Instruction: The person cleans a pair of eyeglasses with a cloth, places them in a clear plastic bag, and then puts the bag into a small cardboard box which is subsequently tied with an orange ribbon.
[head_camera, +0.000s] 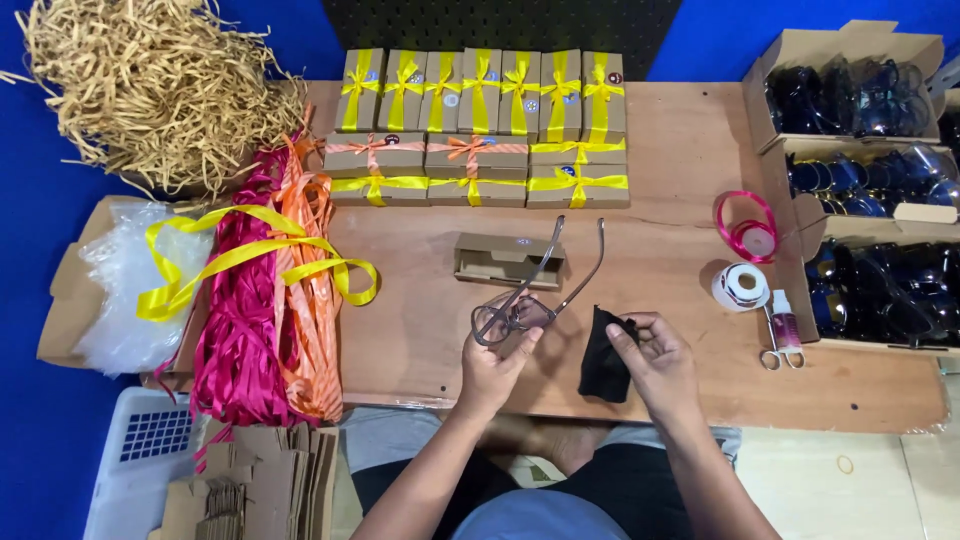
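Note:
My left hand holds a pair of glasses by the front frame, with the two temple arms pointing away from me. My right hand pinches a black cloth pouch that hangs down beside the glasses. Just beyond the glasses lies a small brown cardboard box on the wooden table.
Ribbon-tied gift boxes are stacked at the back. Yellow, magenta and orange ribbons and shredded paper lie left. A pink ribbon loop, tape roll and scissors sit right, beside cartons of glasses. Flat cardboard is at lower left.

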